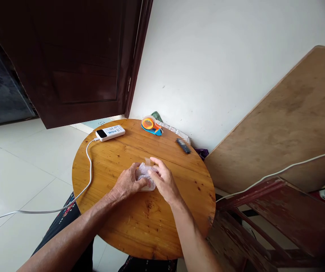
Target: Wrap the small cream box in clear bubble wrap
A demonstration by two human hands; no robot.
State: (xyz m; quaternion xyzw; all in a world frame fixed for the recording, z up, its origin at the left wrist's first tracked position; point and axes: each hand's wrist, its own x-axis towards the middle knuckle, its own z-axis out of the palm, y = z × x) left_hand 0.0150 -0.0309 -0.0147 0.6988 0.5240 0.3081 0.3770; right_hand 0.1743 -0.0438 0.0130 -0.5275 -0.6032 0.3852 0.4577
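Note:
A small package in crinkled clear plastic wrap (143,170) lies on the round wooden table (151,230), with a white edge and some red marking at its lower side. My left hand (128,180) holds it down from the left, thumb along its near side and fingers at its far side. At its right is my right hand (165,181), thumb on the plastic and fingers curved beside a translucent strip of tape (148,161) that juts out at the far edge. Exactly where those fingertips grip the strip is hard to see.
A blue and orange tape dispenser (151,125) stands at the table's far edge. Back left lies a white power bank (110,133) with a white cable (90,166) trailing off the table. A blurred dark object (183,146) lies back right. A wooden chair (287,215) stands right.

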